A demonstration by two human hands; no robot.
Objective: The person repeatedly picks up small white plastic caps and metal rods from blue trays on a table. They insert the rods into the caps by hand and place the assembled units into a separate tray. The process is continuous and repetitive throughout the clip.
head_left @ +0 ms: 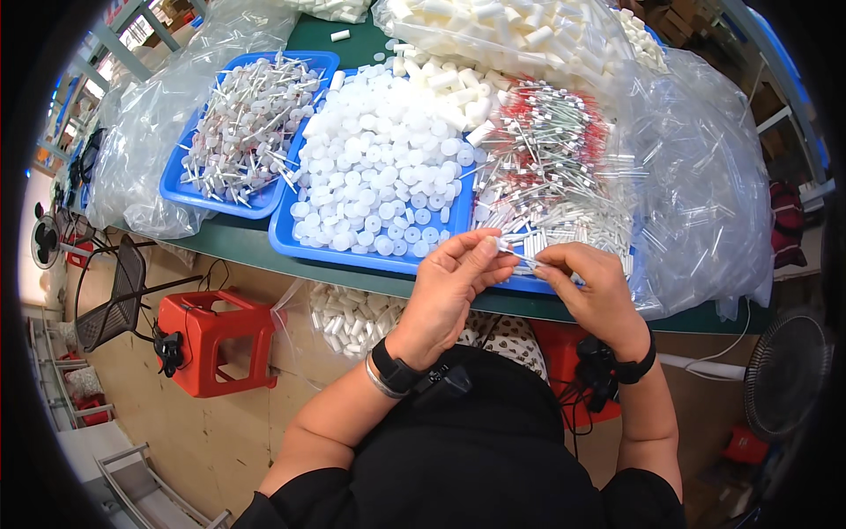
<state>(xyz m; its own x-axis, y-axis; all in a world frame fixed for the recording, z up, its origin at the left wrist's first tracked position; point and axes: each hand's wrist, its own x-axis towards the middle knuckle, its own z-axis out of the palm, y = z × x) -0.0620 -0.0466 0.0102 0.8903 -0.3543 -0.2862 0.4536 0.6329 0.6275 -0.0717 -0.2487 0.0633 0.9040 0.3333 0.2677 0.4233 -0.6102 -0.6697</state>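
Observation:
Both my hands meet over the front edge of the right blue tray. Thumb and fingers of my left hand (451, 289) are closed on a small white plastic piece (502, 244). My right hand (595, 286) pinches a thin white stick (527, 259), whose far end reaches the white piece; whether it is inserted I cannot make out. Just beyond my hands lies a heap of thin white sticks with red and grey wire-like parts (555, 137). Left of it, translucent white round discs (379, 167) fill the middle blue tray (284, 231).
A blue tray (167, 181) of discs with sticks in them stands at the left. White foam-like cylinders (520, 31) spill from a bag behind. A clear bag (705, 167) of thin tubes is at right. Below stand a red stool (211, 344) and a fan (787, 372).

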